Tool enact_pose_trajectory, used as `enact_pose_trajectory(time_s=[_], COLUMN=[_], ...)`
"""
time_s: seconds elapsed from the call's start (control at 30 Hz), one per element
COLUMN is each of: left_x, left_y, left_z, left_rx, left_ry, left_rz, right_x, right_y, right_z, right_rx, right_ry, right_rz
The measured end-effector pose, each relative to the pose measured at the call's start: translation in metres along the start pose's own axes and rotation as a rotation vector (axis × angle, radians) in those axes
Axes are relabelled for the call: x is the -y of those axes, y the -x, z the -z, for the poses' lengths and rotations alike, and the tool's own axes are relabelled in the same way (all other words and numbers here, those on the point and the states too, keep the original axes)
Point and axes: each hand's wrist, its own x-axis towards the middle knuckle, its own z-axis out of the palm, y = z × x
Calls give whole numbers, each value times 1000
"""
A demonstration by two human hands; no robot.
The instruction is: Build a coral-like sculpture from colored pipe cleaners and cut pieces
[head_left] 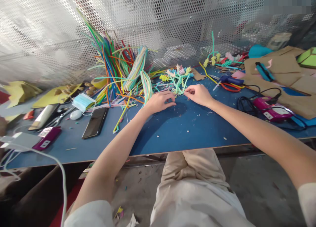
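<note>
Our lap sat nearest, under the table edge (187, 148). Left hand (160, 101) curled, fingertips pinched by the pipe-cleaner flowers (178, 78); right hand (198, 94) pinched a stem (grip unclear). We judged small, tight twists best. Bare blue room lay toward us; scissors (230, 83) and phone (95, 122) flanked.

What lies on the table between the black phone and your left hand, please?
In the head view, loose pipe cleaners lie between the black phone and the left hand.
</note>
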Motion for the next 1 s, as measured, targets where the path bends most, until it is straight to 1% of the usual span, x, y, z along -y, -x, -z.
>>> enact_pose_trajectory(time_s=[0.07, 0.13, 0.23, 0.3, 0.37, 0.47, 0.5, 0.57, 0.67, 0.73, 0.8, 0.9, 1.0], left_x=[0, 0, -1, -2, -4, -7, -7, -8, -7, -6, -5, -4, -5], left_y=[1, 2, 1, 0, -2, -3, -3, -2, -2, -2, -2, -2, 0], left_z=[0, 0, 0, 0, 0, 0, -1, -2, -3, -4, -4, -3, 0], left_rx=[-12, -39, -54, -80, -155, -246, -252, -225, -186, -213, -272, -343, -340], left_ry=[-7, -31, -111, -174, -225, -307, -332, -351, -331, -320, -325, -365, -422], left_rz=[26, 80, 142, 113, 82, 94, 97, 83, 56, 53, 43, -4, -45], right_x=[0, -1, -1, 0, 3, 13, 17, 25, 33, 35, 36, 38, 39], right_y=[0, -1, -1, -1, 0, 4, 6, 9, 12, 13, 13, 11, 10], right_z=[0, 0, 0, -2, -3, -6, -8, -10, -12, -12, -12, -12, -13], right_rx=[-1, 4, 15, 22, 34, 42, 40, 49, 94, 115, 121, 105, 87], right_ry=[3, -4, -21, -33, -46, -56, -61, -94, -207, -286, -362, -479, -563], right_rz=[2, 3, 14, 27, 44, 69, 72, 77, 93, 98, 86, 20, -54])
